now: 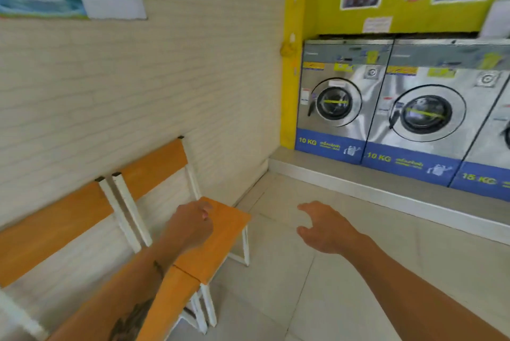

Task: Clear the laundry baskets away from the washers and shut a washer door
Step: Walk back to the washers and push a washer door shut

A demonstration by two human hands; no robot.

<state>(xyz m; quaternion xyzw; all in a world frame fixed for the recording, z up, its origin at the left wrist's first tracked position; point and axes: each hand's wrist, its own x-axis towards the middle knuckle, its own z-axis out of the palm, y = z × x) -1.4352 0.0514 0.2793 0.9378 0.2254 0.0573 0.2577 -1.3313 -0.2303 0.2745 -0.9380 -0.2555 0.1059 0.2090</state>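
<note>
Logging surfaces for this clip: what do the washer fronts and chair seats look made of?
Washer fronts: likely stainless steel, shiny with streaky grey reflections. Chair seats: orange wood-look board, perhaps laminate, smooth and matte, on white tube frames.

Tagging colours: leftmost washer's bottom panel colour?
Blue bottom panel; head view shows it best.

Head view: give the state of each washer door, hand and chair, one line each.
Left washer door: shut.
Middle washer door: shut.
Right-edge washer: door cut off, cannot tell.
Left hand: fingers curled, holding nothing.
Right hand: open, fingers spread, holding nothing.
Chairs: upright, against the wall.
</note>
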